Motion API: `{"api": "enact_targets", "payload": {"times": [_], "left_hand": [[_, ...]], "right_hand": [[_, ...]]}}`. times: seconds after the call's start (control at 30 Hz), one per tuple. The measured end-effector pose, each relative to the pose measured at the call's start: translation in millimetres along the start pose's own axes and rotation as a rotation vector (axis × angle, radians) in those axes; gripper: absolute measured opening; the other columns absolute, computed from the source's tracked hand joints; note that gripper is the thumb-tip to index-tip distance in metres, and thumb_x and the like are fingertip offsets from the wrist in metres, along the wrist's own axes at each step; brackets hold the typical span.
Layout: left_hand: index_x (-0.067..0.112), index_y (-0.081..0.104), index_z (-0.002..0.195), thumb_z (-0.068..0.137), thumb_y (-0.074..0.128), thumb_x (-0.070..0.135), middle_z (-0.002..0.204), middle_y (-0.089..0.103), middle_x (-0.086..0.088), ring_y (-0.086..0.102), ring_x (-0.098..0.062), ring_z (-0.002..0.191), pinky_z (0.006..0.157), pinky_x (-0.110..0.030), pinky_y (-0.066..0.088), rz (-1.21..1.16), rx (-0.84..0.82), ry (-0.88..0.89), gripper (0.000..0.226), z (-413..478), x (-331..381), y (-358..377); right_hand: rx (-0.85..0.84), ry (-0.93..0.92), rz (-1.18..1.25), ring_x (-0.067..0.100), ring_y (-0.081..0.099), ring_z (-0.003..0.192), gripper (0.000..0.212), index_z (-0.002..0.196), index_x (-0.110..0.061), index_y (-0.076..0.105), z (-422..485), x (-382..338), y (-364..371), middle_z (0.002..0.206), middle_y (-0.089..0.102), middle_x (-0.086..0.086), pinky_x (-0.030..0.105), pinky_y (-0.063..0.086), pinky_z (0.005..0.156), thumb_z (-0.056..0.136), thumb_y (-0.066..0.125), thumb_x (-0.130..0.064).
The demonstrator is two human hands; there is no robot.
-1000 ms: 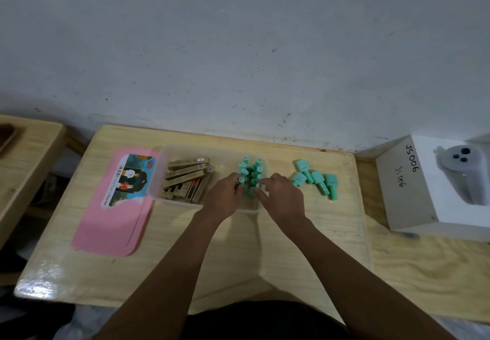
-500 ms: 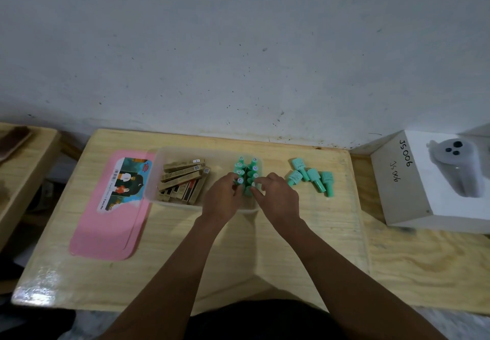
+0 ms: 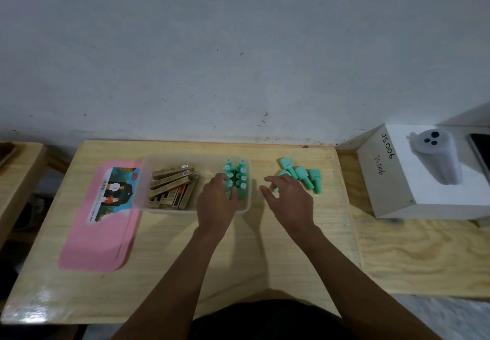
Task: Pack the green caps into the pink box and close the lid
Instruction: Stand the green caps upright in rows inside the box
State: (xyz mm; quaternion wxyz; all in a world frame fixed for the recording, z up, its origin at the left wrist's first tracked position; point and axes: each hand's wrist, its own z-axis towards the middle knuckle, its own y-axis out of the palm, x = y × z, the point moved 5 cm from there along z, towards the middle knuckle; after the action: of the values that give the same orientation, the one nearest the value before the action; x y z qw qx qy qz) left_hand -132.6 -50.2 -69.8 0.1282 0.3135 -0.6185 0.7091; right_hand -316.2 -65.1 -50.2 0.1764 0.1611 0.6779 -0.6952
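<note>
Loose green caps (image 3: pixel 302 175) lie on tabletop (image 3: pixel 265 247) just right of box (image 3: pixel 172 156), directly beyond right hand (image 3: pixel 289 201) (the nearer hand); long axes slant toward person; right fingers (image 3: pixel 275 180) spread, nothing gripped; left hand (image 3: pixel 217 201) curled against upright packed caps (image 3: pixel 240 178) inside box, grip unclear.

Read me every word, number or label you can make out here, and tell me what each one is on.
"JS006": handwritten large on the side of the white box.
"JS 006": handwritten smaller, beside it.
Sticker on the pink lid: print too small to read.
Gold cartons: labels too blurred.
Green caps: top marks unreadable.
</note>
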Motion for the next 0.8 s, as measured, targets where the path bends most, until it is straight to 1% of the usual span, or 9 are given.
{"api": "enact_targets", "payload": {"times": [0.13, 0.23, 0.33, 0.4, 0.43, 0.5, 0.53, 0.63, 0.8], "left_hand": [[0.016, 0.059, 0.103, 0.086, 0.062, 0.026, 0.082, 0.059, 0.003, 0.056, -0.016, 0.074, 0.062, -0.027, 0.044, -0.100, 0.053, 0.155, 0.020, -14.4, 34.3, -1.3], [0.021, 0.061, 0.103, 0.088, 0.060, 0.030, 0.076, 0.050, 0.010, 0.046, -0.007, 0.066, 0.058, -0.021, 0.035, -0.165, -0.066, 0.274, 0.017, -19.3, 63.8, 13.1], [0.021, 0.060, 0.112, 0.089, 0.058, 0.032, 0.081, 0.053, 0.006, 0.046, -0.008, 0.065, 0.060, -0.023, 0.040, -0.235, -0.215, 0.326, 0.025, -16.7, 88.2, 39.4], [0.020, 0.055, 0.123, 0.090, 0.057, 0.035, 0.095, 0.058, 0.000, 0.054, -0.014, 0.077, 0.070, -0.029, 0.046, -0.246, -0.323, 0.245, 0.037, -10.6, 95.0, 63.4], [0.018, 0.051, 0.129, 0.090, 0.056, 0.038, 0.106, 0.058, -0.003, 0.057, -0.018, 0.090, 0.079, -0.032, 0.048, -0.225, -0.369, 0.176, 0.044, -6.7, 95.2, 75.8], [0.015, 0.041, 0.138, 0.091, 0.052, 0.043, 0.126, 0.050, -0.010, 0.051, -0.026, 0.115, 0.094, -0.039, 0.045, -0.102, -0.444, 0.052, 0.056, 0.4, 90.4, 98.9], [0.014, 0.038, 0.139, 0.091, 0.051, 0.044, 0.131, 0.047, -0.012, 0.047, -0.029, 0.121, 0.096, -0.041, 0.043, -0.028, -0.474, 0.004, 0.058, 2.5, 87.0, 107.4], [0.008, 0.043, 0.132, 0.091, 0.051, 0.039, 0.131, 0.044, -0.015, 0.047, -0.033, 0.119, 0.095, -0.043, 0.042, 0.104, -0.486, -0.081, 0.051, 5.5, 77.3, 122.5], [0.008, 0.060, 0.119, 0.089, 0.055, 0.027, 0.120, 0.050, -0.013, 0.053, -0.030, 0.108, 0.093, -0.041, 0.047, 0.162, -0.373, -0.068, 0.035, 10.9, 72.4, 128.5]], "right_hand": [[-0.013, 0.190, -0.002, 0.008, 0.060, 0.091, 0.028, 0.114, -0.037, 0.065, -11.2, 63.2, -12.0, 0.102, 0.064, -0.014, 0.028, 0.050, 0.067, 0.090, 0.058, -0.049], [-0.081, 0.359, 0.008, 0.011, 0.062, 0.096, 0.033, 0.119, -0.035, 0.063, -18.9, 113.0, -17.0, 0.108, 0.065, -0.010, 0.031, 0.051, 0.076, 0.090, 0.057, -0.049], [-0.136, 0.501, 0.090, 0.017, 0.062, 0.104, 0.040, 0.123, -0.032, 0.061, -21.3, 149.4, -17.4, 0.114, 0.066, -0.005, 0.034, 0.048, 0.082, 0.088, 0.059, -0.050], [-0.156, 0.561, 0.127, 0.020, 0.061, 0.110, 0.042, 0.125, -0.030, 0.061, -17.7, 163.5, -15.9, 0.120, 0.065, -0.001, 0.035, 0.046, 0.085, 0.088, 0.058, -0.050], [-0.168, 0.581, 0.145, 0.022, 0.060, 0.112, 0.043, 0.125, -0.029, 0.061, -14.6, 168.4, -14.6, 0.122, 0.065, 0.000, 0.036, 0.046, 0.087, 0.088, 0.058, -0.050], [-0.189, 0.602, 0.177, 0.023, 0.060, 0.113, 0.042, 0.125, -0.028, 0.062, -7.4, 173.9, -12.2, 0.124, 0.065, 0.001, 0.036, 0.045, 0.089, 0.088, 0.058, -0.048], [-0.196, 0.599, 0.185, 0.023, 0.060, 0.113, 0.041, 0.124, -0.028, 0.062, -3.4, 174.7, -11.0, 0.123, 0.065, 0.002, 0.036, 0.046, 0.089, 0.088, 0.058, -0.047], [-0.218, 0.559, 0.190, 0.022, 0.062, 0.109, 0.041, 0.125, -0.029, 0.060, 9.5, 172.5, -6.4, 0.120, 0.065, 0.001, 0.040, 0.051, 0.088, 0.088, 0.059, -0.046], [-0.215, 0.543, 0.115, 0.020, 0.065, 0.098, 0.033, 0.115, -0.034, 0.064, 26.4, 168.6, -1.8, 0.108, 0.067, -0.003, 0.034, 0.052, 0.079, 0.087, 0.057, -0.049]]}}
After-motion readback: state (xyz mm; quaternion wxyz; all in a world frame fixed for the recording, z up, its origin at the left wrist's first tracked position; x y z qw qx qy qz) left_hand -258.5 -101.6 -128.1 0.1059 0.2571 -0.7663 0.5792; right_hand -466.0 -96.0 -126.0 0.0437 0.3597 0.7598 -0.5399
